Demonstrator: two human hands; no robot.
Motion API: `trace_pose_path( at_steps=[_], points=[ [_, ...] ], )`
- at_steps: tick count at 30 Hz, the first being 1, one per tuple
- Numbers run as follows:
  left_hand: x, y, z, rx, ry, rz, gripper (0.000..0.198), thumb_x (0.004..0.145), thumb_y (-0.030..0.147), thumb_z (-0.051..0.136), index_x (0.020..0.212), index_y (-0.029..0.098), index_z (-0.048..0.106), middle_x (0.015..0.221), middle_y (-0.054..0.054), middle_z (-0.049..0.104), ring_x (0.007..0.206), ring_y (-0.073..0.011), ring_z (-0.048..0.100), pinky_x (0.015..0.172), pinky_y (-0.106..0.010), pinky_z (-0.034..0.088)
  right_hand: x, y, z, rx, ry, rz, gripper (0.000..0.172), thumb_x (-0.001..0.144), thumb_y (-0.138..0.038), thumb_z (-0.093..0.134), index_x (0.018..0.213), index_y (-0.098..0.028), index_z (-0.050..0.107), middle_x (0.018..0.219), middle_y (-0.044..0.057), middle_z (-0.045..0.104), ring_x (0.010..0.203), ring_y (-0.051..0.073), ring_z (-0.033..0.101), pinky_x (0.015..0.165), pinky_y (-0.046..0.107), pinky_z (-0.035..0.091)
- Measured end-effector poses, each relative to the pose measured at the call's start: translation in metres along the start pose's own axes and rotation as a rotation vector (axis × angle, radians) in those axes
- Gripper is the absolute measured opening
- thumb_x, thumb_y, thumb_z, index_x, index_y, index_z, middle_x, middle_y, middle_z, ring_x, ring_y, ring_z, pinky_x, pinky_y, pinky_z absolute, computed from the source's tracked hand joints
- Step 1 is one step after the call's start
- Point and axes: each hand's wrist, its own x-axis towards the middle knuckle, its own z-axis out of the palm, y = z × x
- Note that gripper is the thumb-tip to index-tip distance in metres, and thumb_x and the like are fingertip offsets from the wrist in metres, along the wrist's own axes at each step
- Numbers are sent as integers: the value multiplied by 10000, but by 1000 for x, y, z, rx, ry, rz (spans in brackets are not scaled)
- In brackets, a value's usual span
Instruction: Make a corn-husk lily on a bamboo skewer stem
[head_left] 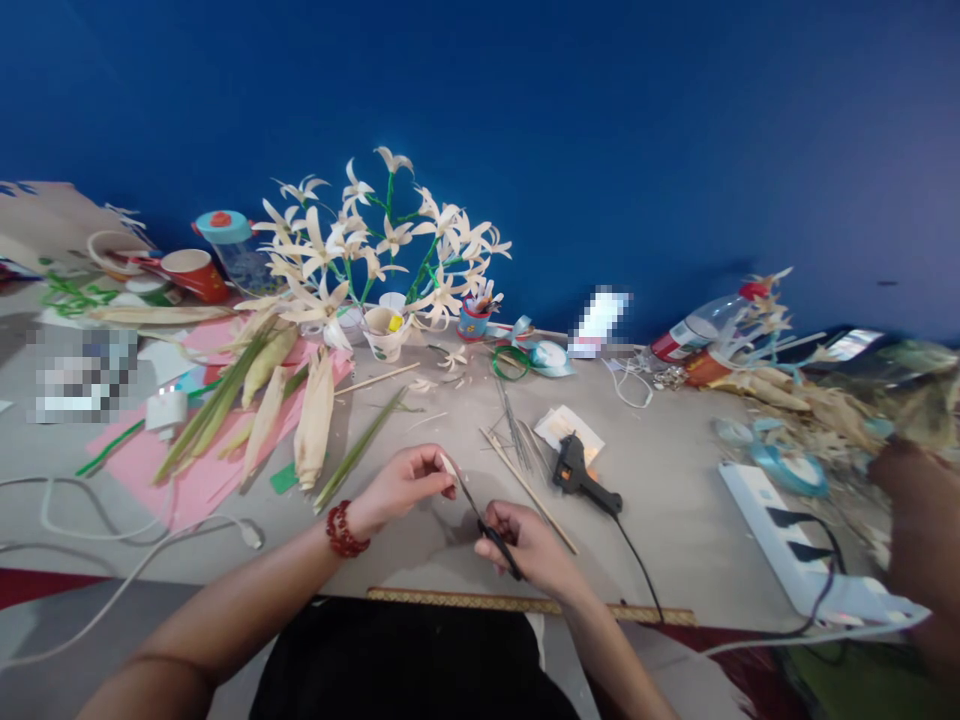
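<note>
Two hands busy: left hand (409, 485) pinches pale strip (448, 465), right hand (525, 545) grips scissors (471, 499) by the handles. Strip at the scissors' tip end, long axis roughly in line with blades; contact can't tell. Left hand is nearer strip, left of scissors. Stick (536, 499) just right of scissors, glue gun (573, 467) farther right; husk (313, 425) well left.

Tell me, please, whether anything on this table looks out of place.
Pale petal scraps lie loose on the tabletop in front of the standing white flowers; they look odd there, perhaps having fallen off.
</note>
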Motion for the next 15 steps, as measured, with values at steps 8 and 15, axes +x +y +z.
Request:
trace_pose_path(
  at_steps=[8,15],
  points=[
    [0,2,-1,27,-9,-25,265,758,376,745,746,132,641,760,-40,668,669,-140,634,672,-265,499,3,-7,-2,-41,-14,8,560,641,-658,758,648,-215,416,501,-88,433,426,80,433,420,200,292],
    [0,3,-2,40,-16,-31,258,767,368,738,748,128,643,743,-40,669,667,-136,631,671,-255,498,3,-6,-1,-49,-8,6,568,648,-674,742,635,-215,408,465,-86,443,412,74,406,416,197,262]
  ],
)
